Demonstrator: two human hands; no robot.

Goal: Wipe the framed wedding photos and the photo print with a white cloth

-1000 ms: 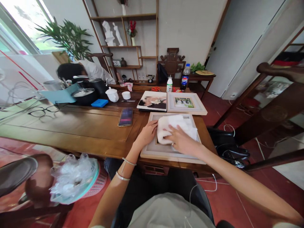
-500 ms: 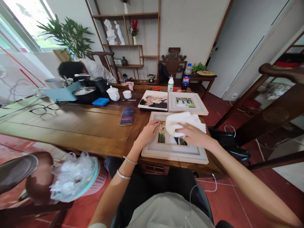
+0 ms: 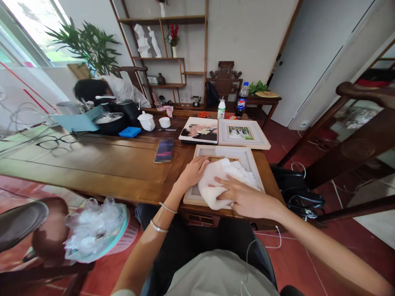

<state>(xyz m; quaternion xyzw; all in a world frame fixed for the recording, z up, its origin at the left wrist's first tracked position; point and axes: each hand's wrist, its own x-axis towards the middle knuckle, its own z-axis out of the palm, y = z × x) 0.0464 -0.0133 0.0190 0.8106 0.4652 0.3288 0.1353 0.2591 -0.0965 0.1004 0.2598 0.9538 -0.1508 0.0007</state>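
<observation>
Fingers (image 3: 226,182) of the right hand (image 3: 247,200): spread over the white cloth (image 3: 220,169); thumb hidden, so whether it pinches a fold cannot be told from where I stand.
White cloth: bunched on the nearer frame (image 3: 195,200); rounded fold toward the person's near left, ruffled edge toward the far right.
Left hand (image 3: 194,172): fingers extended close together, resting at the frame's left side beside the cloth.
Nearer frame: flat, front up, at the near edge of the table (image 3: 129,172); long axis apparently left to right, along that edge. Picture mostly covered.
Wiping advice (my judgement): press lightly and evenly; flatten the bunch under the palm; brace the frame with the left hand; stroke along the long axis.
Second frame (image 3: 258,138): just beyond, beside a portrait print (image 3: 200,132).
</observation>
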